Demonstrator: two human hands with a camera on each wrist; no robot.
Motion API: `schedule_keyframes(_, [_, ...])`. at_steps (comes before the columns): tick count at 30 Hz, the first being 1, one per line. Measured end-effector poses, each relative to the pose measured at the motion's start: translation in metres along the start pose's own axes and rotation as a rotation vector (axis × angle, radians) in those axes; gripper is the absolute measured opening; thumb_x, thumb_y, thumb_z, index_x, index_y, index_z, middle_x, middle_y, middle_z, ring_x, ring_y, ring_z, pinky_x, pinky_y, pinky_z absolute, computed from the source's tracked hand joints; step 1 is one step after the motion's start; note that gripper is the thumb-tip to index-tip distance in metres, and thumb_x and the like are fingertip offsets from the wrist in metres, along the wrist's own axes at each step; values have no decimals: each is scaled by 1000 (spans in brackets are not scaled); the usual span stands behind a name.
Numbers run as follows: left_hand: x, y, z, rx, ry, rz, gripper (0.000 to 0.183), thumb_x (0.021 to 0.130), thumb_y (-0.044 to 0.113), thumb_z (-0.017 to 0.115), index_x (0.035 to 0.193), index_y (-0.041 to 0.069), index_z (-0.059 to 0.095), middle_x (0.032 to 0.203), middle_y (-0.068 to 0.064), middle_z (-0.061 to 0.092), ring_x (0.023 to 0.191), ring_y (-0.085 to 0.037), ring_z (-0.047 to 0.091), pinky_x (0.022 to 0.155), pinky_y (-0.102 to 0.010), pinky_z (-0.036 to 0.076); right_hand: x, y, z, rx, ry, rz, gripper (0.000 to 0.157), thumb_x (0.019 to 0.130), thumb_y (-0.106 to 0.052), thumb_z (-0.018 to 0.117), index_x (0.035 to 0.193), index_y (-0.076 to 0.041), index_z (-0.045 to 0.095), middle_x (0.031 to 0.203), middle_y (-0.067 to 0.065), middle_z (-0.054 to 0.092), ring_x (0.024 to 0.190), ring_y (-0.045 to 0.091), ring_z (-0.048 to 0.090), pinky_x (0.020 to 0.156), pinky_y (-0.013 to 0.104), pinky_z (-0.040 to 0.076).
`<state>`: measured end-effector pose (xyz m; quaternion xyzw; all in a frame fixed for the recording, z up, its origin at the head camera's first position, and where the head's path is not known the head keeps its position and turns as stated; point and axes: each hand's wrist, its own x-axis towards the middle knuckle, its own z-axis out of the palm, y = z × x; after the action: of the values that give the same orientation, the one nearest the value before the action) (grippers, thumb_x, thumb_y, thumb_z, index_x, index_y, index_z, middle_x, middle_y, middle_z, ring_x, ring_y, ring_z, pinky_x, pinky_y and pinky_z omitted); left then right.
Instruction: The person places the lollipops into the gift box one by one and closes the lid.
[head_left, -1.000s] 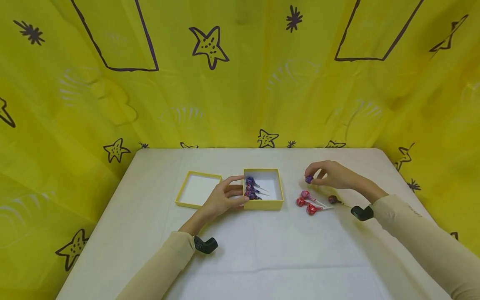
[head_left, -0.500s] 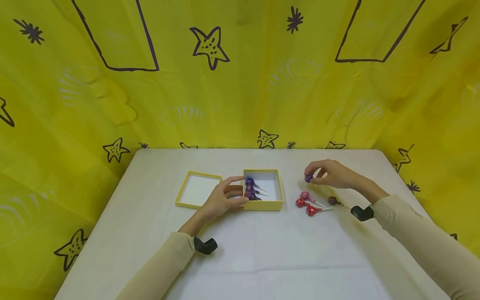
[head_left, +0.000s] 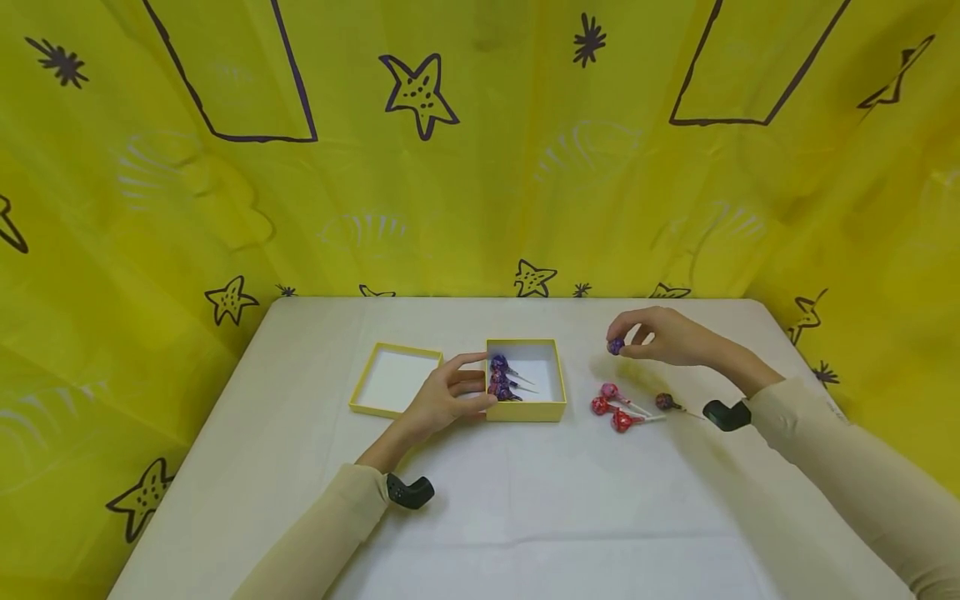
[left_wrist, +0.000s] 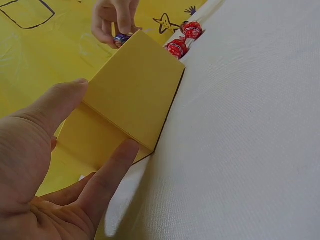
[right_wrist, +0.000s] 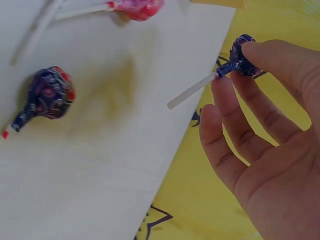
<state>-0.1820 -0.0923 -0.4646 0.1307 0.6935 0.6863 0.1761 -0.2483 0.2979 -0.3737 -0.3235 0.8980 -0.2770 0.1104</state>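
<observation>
My right hand [head_left: 670, 337] pinches a purple-wrapped lollipop [head_left: 616, 346] by its head, between thumb and fingers, above the table. In the right wrist view its white stick [right_wrist: 192, 91] points down and left. My left hand [head_left: 442, 398] touches the left side of an uncovered yellow box [head_left: 527, 412]; a thumb [left_wrist: 70, 97] lies at its rim and a fingertip [left_wrist: 129, 150] against the side wall. Inside the box, along its left wall, lie several purple lollipops [head_left: 500, 380]. Below my right hand are two red lollipops [head_left: 622, 420], a pink one [head_left: 610, 390] and a dark one [head_left: 665, 401].
A shallow yellow-rimmed lid [head_left: 395, 379] lies inside up, left of the box. White cloth covers the table [head_left: 510, 517]. A yellow curtain [head_left: 480, 192] with drawn stars hangs behind and at both sides.
My right hand has risen slightly with the purple lollipop and moved a little away from the loose ones. The left hand and the box have stayed put.
</observation>
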Motion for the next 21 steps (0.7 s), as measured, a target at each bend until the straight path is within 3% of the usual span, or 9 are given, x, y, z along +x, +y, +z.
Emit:
schedule_keyframes(8, [0,-1,0,8,3,0,76,89,2,80,155,14,45,147,-24,50,131,-37,56,85,-43,63,6,-20,-15,10,2,-7,20,94,-6,74,113,-13,73,111,-1,71,92,20,70,85,40,61])
schedule_keyframes(15, [0,0,0,0,8,1,75,88,2,80,154,14,45,145,-25,51,130,-38,56,84,-44,63,17,-30,-19,34,10,-42,20,95,-5,74,114,-12,73,108,0,74,90,19,70,82,32,61])
schedule_keyframes(21, [0,-1,0,0,5,5,76,88,3,81,154,15,46,146,-25,51,130,-38,56,84,-44,63,28,-40,-20,29,-3,-41,21,95,-6,73,116,-10,73,111,1,73,92,19,70,83,35,61])
